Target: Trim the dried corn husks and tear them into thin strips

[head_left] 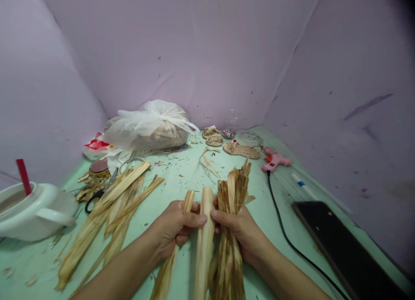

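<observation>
My left hand (181,224) is closed round a narrow dried leaf strip (165,272), and its thumb presses the edge of a wide pale strip (205,248). On the other side of that pale strip, my right hand (238,226) grips a thick bundle of brown dried leaf strips (231,256), with its thumb tip also at the pale strip. Left of my hands lies a loose pile of similar dried strips (87,231). Black-handled scissors (94,199) rest partly under that pile.
At the back stands a tied white plastic bag (152,127). A white pot (35,209) with a red stick is far left. To the right are a pink glue gun (275,159), its black cord, a marker (303,185) and a phone (343,244). A woven sole shape (241,150) lies behind.
</observation>
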Motion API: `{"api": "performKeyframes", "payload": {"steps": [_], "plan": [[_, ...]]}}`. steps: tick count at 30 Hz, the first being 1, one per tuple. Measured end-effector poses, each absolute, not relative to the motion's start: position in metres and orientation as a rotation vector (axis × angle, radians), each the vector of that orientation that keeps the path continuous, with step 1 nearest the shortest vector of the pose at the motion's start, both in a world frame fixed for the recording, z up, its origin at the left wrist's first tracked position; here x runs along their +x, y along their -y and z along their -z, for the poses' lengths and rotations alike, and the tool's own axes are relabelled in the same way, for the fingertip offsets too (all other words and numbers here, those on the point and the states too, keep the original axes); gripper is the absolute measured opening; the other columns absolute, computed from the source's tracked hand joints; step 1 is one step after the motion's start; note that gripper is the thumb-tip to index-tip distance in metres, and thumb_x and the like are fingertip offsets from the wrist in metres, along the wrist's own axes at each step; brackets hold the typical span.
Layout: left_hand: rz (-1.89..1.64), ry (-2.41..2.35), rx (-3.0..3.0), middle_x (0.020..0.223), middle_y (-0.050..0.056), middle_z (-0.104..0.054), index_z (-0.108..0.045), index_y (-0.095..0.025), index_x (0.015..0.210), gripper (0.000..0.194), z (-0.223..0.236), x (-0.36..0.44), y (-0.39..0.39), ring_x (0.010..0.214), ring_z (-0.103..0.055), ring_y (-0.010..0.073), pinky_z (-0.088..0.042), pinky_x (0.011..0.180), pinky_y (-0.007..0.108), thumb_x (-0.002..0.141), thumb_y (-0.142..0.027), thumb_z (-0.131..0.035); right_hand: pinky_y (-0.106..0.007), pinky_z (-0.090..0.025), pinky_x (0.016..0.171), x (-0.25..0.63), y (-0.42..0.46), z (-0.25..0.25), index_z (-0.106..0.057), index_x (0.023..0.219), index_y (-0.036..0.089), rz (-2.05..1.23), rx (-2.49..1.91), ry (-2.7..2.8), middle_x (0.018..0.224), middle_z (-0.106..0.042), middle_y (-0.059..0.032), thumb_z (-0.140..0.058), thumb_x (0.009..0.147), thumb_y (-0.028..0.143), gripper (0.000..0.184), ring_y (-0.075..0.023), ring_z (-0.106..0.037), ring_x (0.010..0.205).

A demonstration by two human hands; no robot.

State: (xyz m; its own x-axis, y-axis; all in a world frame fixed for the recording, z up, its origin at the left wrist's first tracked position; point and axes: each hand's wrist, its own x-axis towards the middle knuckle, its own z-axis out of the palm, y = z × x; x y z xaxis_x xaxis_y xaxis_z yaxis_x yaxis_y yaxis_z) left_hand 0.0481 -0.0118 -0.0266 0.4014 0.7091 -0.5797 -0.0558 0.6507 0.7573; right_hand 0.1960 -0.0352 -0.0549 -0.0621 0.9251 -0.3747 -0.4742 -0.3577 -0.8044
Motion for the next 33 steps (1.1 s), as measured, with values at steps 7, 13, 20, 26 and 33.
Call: {"api": "performKeyframes", "payload": {"steps": [7, 13, 20, 26, 33], "plan": [[-0.638, -1.166, 0.796, 0.039, -0.008, -0.037, -0.051, -0.013, 0.061, 0.023, 0.038, 0.050, 0.008, 0.034, -0.022, 0.0010, -0.010, 0.034, 0.016, 0.047, -0.022, -0.067, -0.021, -0.037, 0.045, 0.197, 0.033, 0.058, -0.061, 0.068, 0.012, -1.644, -1.166, 0.664, 0.054, -0.057, 0.0004, -0.077, 0.050, 0.025, 0.027, -0.0085, -0.046, 0.046], [-0.656, -1.163, 0.858, 0.040, -0.007, -0.039, -0.052, -0.013, 0.063, 0.025, 0.041, 0.051, 0.013, 0.035, -0.024, 0.0018, -0.012, 0.034, 0.017, 0.050, -0.028, -0.068, -0.021, -0.035, 0.044, 0.198, 0.035, 0.056, -0.062, 0.068, 0.012, -1.662, -1.168, 0.766, 0.053, -0.056, -0.0001, -0.076, 0.051, 0.028, 0.027, -0.0092, -0.045, 0.045], [-0.653, -1.117, 0.793, 0.041, -0.003, -0.046, -0.057, -0.012, 0.056, 0.025, 0.037, 0.057, 0.016, 0.034, -0.030, 0.0030, -0.015, 0.035, 0.018, 0.046, -0.027, -0.074, -0.022, -0.037, 0.045, 0.194, 0.036, 0.055, -0.062, 0.069, 0.014, -1.611, -1.201, 0.833, 0.054, -0.055, 0.0014, -0.072, 0.053, 0.022, 0.021, -0.0097, -0.045, 0.046], [-0.672, -1.068, 0.792, 0.041, -0.005, -0.042, -0.053, -0.013, 0.051, 0.030, 0.041, 0.061, 0.020, 0.036, -0.030, 0.0038, -0.016, 0.036, 0.019, 0.043, -0.030, -0.077, -0.027, -0.046, 0.057, 0.189, 0.037, 0.050, -0.063, 0.072, 0.015, -1.566, -1.196, 0.898, 0.062, -0.061, -0.0005, -0.063, 0.055, 0.012, 0.018, -0.0155, -0.055, 0.058], [-0.633, -0.969, 0.877, 0.048, -0.003, -0.046, -0.055, -0.011, 0.060, 0.037, 0.042, 0.048, 0.013, 0.039, -0.030, 0.0028, -0.013, 0.036, 0.018, 0.048, -0.037, -0.077, -0.027, -0.047, 0.053, 0.193, 0.036, 0.052, -0.058, 0.065, 0.015, -1.633, -1.195, 0.719, 0.055, -0.061, -0.0013, -0.060, 0.054, 0.014, 0.011, -0.0154, -0.056, 0.052]]}}
